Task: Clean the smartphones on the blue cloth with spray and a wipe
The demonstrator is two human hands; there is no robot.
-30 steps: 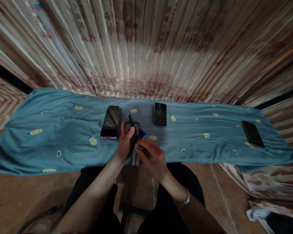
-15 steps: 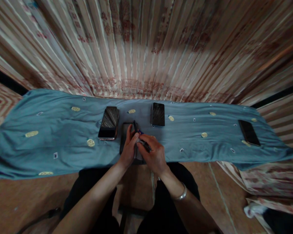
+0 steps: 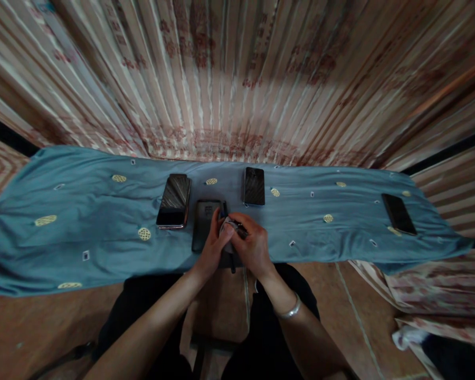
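Both hands meet at the tabletop's (image 3: 103, 221) near edge: left hand (image 3: 215, 248) and right hand (image 3: 252, 247) pinch a small cloth (image 3: 226, 230); a thin tool (image 3: 232, 258) juts past the edge and could slip floorward, scratching the dark phone (image 3: 205, 224) just left.

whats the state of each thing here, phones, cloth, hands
left phone: flat, screen up, dark
dark phone: flat by the hands
middle phone: flat, screen dark
far right phone: flat, untouched
blue cloth: spread, wrinkled
left hand: grip on pale wipe
right hand: grip on thin dark tool
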